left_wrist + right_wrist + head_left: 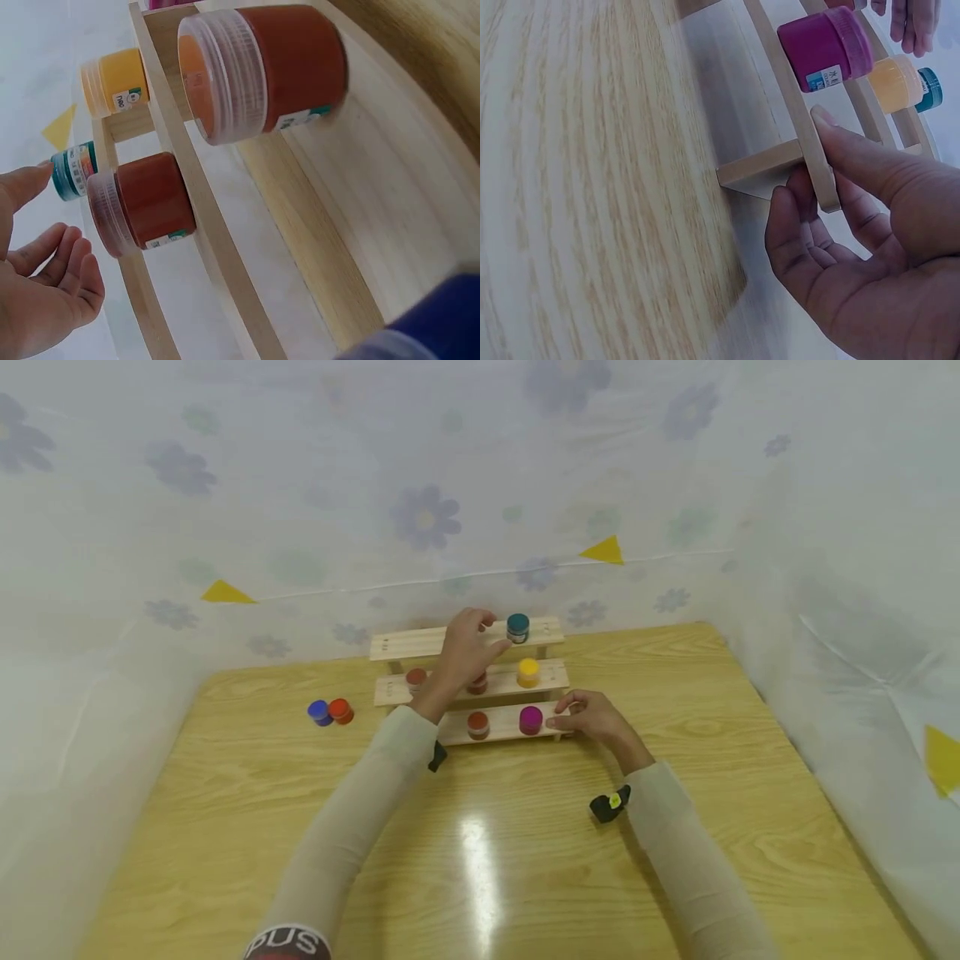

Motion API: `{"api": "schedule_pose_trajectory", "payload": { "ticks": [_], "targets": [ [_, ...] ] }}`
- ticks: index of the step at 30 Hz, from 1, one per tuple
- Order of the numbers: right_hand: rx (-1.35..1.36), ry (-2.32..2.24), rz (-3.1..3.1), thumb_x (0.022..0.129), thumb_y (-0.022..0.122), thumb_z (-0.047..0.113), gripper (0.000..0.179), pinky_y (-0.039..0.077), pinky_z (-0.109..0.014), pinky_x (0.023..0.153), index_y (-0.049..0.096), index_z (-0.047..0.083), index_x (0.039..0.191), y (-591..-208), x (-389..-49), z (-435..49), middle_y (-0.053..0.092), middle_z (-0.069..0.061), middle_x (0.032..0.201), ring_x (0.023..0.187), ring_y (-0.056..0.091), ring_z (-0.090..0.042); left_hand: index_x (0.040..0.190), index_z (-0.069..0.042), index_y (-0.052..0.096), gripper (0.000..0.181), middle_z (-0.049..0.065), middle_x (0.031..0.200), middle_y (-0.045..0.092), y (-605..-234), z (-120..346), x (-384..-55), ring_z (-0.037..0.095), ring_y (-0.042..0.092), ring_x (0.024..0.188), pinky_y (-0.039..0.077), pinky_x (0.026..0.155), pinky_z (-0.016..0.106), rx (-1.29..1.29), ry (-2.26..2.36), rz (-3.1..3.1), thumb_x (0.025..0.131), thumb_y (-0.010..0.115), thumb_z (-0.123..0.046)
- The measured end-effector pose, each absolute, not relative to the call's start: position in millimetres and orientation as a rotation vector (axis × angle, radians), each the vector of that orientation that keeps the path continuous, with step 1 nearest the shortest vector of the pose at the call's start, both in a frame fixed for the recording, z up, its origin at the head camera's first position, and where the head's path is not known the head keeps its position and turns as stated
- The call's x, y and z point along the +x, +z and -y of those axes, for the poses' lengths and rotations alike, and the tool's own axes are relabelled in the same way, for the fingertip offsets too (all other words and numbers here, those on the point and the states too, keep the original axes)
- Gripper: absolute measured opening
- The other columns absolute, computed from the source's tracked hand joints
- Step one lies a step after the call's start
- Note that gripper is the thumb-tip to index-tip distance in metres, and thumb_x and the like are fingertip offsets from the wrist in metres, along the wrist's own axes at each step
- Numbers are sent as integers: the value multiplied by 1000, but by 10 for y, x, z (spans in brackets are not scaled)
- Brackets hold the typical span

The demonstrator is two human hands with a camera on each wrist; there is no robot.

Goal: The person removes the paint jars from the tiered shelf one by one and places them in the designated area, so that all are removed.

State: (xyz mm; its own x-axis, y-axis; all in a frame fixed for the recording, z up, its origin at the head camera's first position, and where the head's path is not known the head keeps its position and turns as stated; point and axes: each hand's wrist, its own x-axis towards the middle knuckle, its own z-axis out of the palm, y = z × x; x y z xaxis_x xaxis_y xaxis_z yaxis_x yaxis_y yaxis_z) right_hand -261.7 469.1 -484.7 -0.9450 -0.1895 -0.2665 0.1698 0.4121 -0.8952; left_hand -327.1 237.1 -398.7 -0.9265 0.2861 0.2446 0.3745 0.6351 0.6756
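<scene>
A three-tier wooden rack (405, 645) stands near the back of the table, with small paint jars on its tiers. My left hand (467, 647) is over the top tier, thumb tip right by the teal jar (517, 628). In the left wrist view, a gap shows between thumb and loosely bent fingers (56, 259), with nothing held. My right hand (596, 718) grips the right end of the bottom tier, its thumb (862, 154) on top and fingers underneath. Close to that thumb sits the purple jar (530, 720). A yellow jar (528, 672) stands on the middle tier.
Brown jars (477, 725) stand on the bottom and middle tiers, one partly behind my left hand. On the table to the left are a blue jar (319, 712) and a red jar (341, 711), side by side. A flower-patterned sheet (300, 527) hangs behind the table (540, 860).
</scene>
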Motion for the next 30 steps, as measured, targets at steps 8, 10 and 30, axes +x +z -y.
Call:
{"api": "schedule_pose_trajectory", "payload": {
  "ticks": [8, 10, 30],
  "targets": [
    [1, -1553, -2340, 82, 75, 18, 27, 37, -25, 54, 60, 2, 97, -4847, -2631, -4654, 45, 4, 61, 55, 36, -10, 123, 1, 56, 48, 15, 117, 58, -3979, -2448, -3317, 27, 54, 106, 48, 91, 38, -573, -1149, 2776, 87, 69, -28],
    [5, -1550, -2343, 82, 75, 18, 26, 37, -25, 54, 60, 2, 97, -4845, -2629, -4653, 45, 4, 61, 55, 36, -10, 122, 1, 56, 47, 14, 117, 57, -3974, -2473, -3327, 27, 54, 106, 48, 91, 37, -573, -1142, 2781, 87, 69, -28],
    [32, -1521, -2307, 85, 70, 11, 30, 35, -24, 54, 57, -8, 105, -4548, -2514, -4558, 43, 1, 61, 53, 35, -9, 113, -3, 56, 33, 12, 110, 55, -3994, -2630, -3373, 23, 51, 96, 47, 82, 33, -493, -1235, 2794, 90, 66, -24]
  ]
}}
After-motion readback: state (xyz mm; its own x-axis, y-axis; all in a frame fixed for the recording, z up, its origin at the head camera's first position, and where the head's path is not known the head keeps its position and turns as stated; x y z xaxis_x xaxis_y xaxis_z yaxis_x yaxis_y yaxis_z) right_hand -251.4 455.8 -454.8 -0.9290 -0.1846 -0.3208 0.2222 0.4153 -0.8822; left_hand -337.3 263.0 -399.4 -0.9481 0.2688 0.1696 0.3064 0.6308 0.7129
